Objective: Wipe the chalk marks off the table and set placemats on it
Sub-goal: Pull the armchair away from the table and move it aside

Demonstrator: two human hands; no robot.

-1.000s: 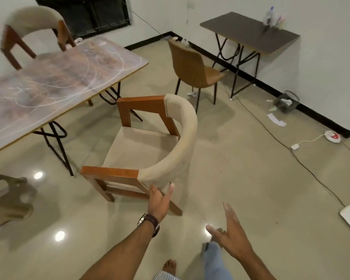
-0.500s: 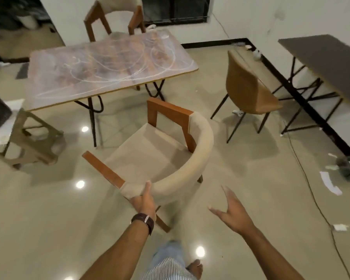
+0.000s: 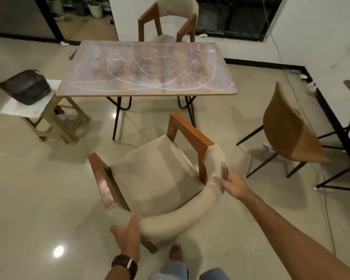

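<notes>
Now both hands, left [image 3: 127, 235] and right [image 3: 233, 183], grip the chair's [image 3: 154, 178] curved backrest.

Person seen from the head camera. Left hand [image 3: 127, 235] and right hand [image 3: 233, 183] are both bare, with no gloves or rings visible, though motion blur softens the fingers. Both forearms are uncovered; no sleeve reaches into view. The left wrist carries a wristwatch [image 3: 124, 264] with a wide dark brown strap and a pale strip across the band. At the bottom edge appear blue denim trousers [image 3: 213, 274], a patch of white cloth with thin dark stripes [image 3: 160, 276], and one bare foot [image 3: 176, 252].
</notes>
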